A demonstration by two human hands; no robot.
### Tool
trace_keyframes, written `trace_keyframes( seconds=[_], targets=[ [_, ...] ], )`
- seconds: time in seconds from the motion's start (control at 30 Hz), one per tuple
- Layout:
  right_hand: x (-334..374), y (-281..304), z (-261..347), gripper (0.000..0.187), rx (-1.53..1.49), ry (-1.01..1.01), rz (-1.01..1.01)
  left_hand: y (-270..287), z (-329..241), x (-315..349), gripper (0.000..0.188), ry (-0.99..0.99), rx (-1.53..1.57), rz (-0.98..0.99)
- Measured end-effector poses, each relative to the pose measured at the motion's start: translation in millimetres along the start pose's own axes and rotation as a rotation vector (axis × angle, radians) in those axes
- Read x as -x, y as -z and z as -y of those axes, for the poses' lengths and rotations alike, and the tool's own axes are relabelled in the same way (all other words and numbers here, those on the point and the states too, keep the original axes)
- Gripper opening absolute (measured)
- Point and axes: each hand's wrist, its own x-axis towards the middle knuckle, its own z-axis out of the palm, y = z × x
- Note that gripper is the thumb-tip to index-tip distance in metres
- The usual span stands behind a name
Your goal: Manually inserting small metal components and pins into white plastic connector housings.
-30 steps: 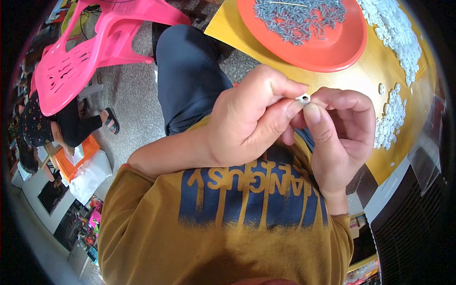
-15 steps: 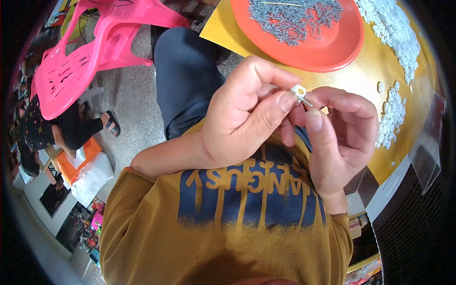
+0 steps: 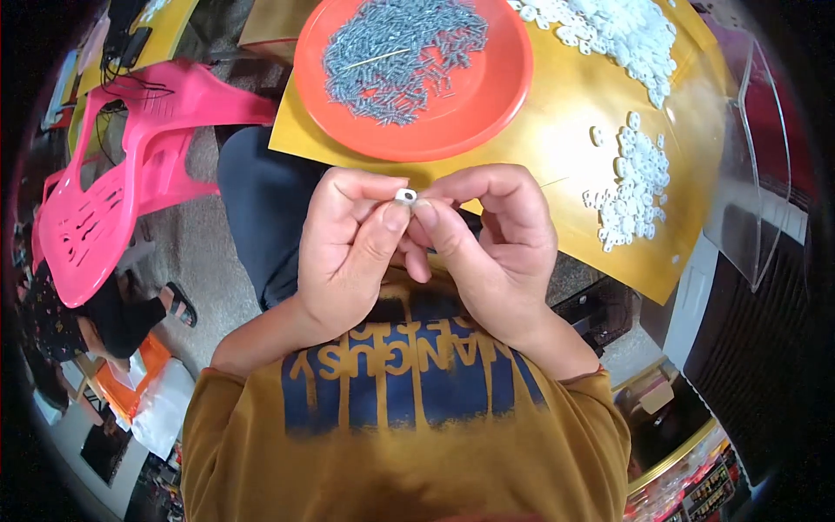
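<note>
We pinched the small white part (image 3: 404,196) between left hand (image 3: 348,252) and right hand (image 3: 491,252), both grips closed on it, steady above the counter (image 3: 557,148) edge.

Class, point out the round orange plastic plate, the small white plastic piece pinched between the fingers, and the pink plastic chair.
Round orange plastic plate (image 3: 487,113): head view, bare inner surface.
Small white plastic piece (image 3: 404,197): head view, its visible top.
Pink plastic chair (image 3: 96,217): head view, slotted seat.

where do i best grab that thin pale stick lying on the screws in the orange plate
Pinch the pale stick at its right end, coming from above: that end lies raised across the grey screw heap on the orange plate, so fingertips would probably close under it without digging into the screws.
</note>
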Motion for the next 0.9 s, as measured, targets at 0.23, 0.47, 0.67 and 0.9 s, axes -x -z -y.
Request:
trace_keyframes(
  seconds=[0.23,0.47,0.67,0.9],
  targets=[
    [-6.7,24.2,-2.6,0.019,0.37,0.208,-0.039,-9.0,1.5,-11.2,0.019,0.125,0.094,-0.123],
    [-26.6,99.8,25.9,0.013,1.307,0.343,-0.372,-3.0,2.9,-7.3,0.023,0.167,0.126,-0.125],
    [-34.0,121.8,20.3,0.017,1.678,0.242,-0.227,0.6,2.5,-3.9,0.022,0.177,0.144,-0.129],
    [-41.5,130.0,14.0,0.014,1.637,0.184,-0.139,7.2,3.1,-0.7,0.022,0.165,0.13,-0.122]
  ],
)
